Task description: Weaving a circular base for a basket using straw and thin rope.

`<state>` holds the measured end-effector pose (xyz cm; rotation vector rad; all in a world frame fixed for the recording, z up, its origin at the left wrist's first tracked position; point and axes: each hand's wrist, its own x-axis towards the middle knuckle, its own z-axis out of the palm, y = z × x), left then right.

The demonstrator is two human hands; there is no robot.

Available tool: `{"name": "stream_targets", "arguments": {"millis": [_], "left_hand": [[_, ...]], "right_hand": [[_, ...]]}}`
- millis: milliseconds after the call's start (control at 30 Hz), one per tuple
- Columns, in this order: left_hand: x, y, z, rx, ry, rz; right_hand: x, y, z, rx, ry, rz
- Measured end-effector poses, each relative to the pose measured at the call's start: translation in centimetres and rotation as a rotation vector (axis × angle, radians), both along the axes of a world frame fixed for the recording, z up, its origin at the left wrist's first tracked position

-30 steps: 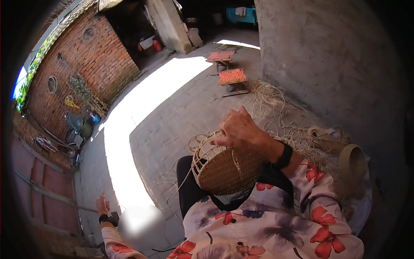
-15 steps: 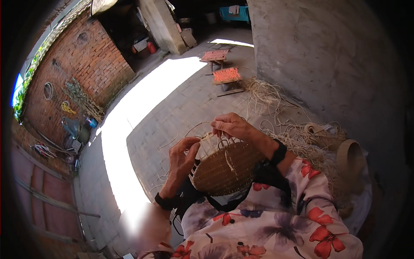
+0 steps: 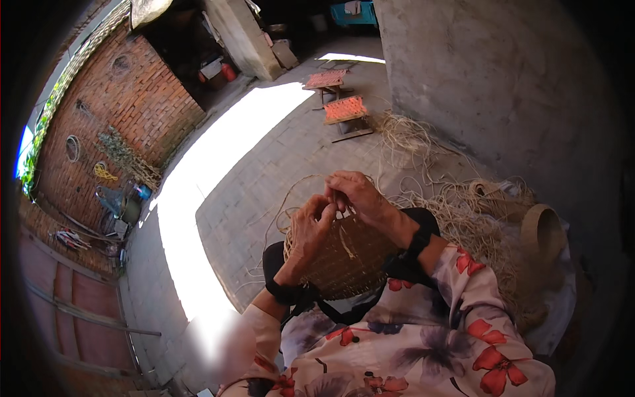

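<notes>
Basket (image 3: 344, 261), half-woven, is sitting on the lap at frame centre, its inside hidden. Left hand (image 3: 309, 231) is pressing curled fingers on its rim; right hand (image 3: 357, 195) is pinching a strand (image 3: 345, 239). Loose fibre (image 3: 463, 218) is lying right.

The basket (image 3: 347, 261) is woven from matt, tan plant fibre, ribbed and rough. Loose pale straw strands (image 3: 463, 212) lie dry and stringy beside it. The sleeves (image 3: 456, 311) are soft printed cloth. The floor (image 3: 264, 192) is rough grey paving, the wall (image 3: 476, 86) coarse matt concrete, and the far wall (image 3: 126, 99) red brick.
</notes>
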<state>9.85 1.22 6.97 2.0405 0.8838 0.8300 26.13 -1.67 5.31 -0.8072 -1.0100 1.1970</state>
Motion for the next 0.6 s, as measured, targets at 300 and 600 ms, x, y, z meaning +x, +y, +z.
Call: {"name": "stream_targets", "arguments": {"millis": [300,600], "left_hand": [[1.0,3.6,-1.5,-0.204,-0.055,-0.069],[1.6,6.4,-2.7,-0.248,-0.072,-0.123]], "right_hand": [[1.2,0.6,1.2,0.033,-0.421,-0.362],[-0.8,-3.3,-1.5,-0.122,-0.892,-0.097]]}}
